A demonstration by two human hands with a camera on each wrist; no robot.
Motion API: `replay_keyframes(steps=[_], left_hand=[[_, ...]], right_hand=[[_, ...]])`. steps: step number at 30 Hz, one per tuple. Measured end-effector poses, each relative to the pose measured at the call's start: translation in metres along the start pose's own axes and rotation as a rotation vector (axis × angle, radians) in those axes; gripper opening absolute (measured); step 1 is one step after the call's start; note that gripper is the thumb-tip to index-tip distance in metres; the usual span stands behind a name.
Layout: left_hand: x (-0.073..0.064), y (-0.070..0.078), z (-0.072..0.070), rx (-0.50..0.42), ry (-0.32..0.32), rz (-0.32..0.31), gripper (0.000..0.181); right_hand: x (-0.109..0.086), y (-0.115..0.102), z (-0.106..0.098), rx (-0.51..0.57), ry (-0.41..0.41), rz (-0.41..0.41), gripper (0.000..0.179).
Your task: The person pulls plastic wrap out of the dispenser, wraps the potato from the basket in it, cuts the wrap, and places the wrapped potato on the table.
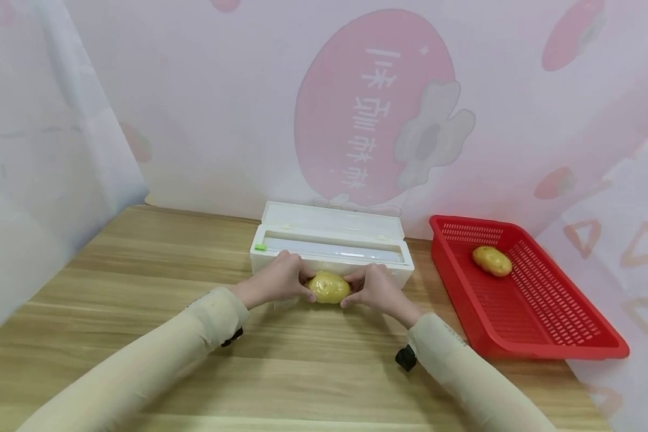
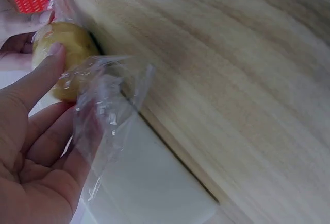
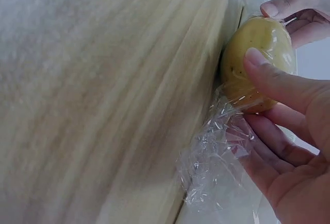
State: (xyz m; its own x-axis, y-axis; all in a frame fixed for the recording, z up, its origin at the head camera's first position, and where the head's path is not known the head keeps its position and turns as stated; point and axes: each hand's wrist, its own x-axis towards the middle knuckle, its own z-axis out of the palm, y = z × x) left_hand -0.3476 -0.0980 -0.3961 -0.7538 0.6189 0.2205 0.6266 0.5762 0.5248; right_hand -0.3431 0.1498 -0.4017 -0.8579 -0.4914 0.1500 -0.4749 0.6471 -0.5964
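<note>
Both hands — left hand (image 1: 277,281), right hand (image 1: 375,287) — pinch cling film (image 3: 216,157) around a potato (image 1: 329,287); pulling it taut and smoothing evenly should avoid wrinkles.

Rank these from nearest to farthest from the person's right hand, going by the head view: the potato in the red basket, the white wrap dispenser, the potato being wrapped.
1. The potato being wrapped, held in the right hand, to its left.
2. The white wrap dispenser, just behind the hand.
3. The potato in the red basket, off to the right.
</note>
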Motion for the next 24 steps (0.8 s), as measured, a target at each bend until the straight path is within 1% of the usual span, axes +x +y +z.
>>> replay_keyframes(steps=[3, 4, 6, 10, 12, 14, 15, 17, 19, 20, 22, 24], left_hand=[[-0.002, -0.001, 0.000, -0.024, -0.008, 0.008, 0.024], [-0.003, 0.000, 0.000, -0.026, -0.010, 0.013, 0.027], [-0.004, 0.000, 0.000, -0.015, -0.019, 0.029, 0.027], [-0.006, 0.003, -0.002, -0.004, -0.030, 0.073, 0.026], [-0.009, 0.002, -0.005, -0.004, -0.017, 0.079, 0.026], [-0.012, 0.000, -0.010, 0.010, 0.025, 0.077, 0.025], [-0.014, -0.001, -0.013, 0.018, 0.058, 0.076, 0.024], [-0.019, -0.003, -0.020, 0.027, 0.150, 0.081, 0.026], [-0.024, -0.007, -0.028, 0.028, 0.256, 0.083, 0.031], [-0.026, -0.009, -0.032, 0.030, 0.305, 0.077, 0.033], [-0.031, -0.015, -0.038, 0.024, 0.374, 0.054, 0.040], [-0.035, -0.021, -0.043, 0.024, 0.406, 0.010, 0.047]], right_hand=[[-0.003, 0.000, 0.001, 0.027, -0.006, -0.004, 0.046], [-0.005, 0.000, 0.001, 0.018, -0.002, -0.014, 0.047], [-0.007, 0.000, 0.002, -0.031, 0.013, -0.047, 0.046], [-0.011, -0.003, 0.004, -0.184, 0.047, -0.097, 0.047], [-0.012, -0.006, 0.003, -0.229, 0.050, -0.105, 0.047], [-0.012, -0.009, 0.002, -0.263, 0.042, -0.098, 0.047], [-0.013, -0.010, 0.002, -0.281, 0.037, -0.093, 0.047], [-0.013, -0.014, 0.000, -0.321, 0.030, -0.088, 0.046], [-0.013, -0.018, -0.002, -0.357, 0.024, -0.087, 0.046], [-0.014, -0.020, -0.003, -0.373, 0.024, -0.088, 0.046], [-0.014, -0.024, -0.005, -0.397, 0.026, -0.092, 0.045], [-0.013, -0.028, -0.007, -0.421, 0.024, -0.093, 0.046]])
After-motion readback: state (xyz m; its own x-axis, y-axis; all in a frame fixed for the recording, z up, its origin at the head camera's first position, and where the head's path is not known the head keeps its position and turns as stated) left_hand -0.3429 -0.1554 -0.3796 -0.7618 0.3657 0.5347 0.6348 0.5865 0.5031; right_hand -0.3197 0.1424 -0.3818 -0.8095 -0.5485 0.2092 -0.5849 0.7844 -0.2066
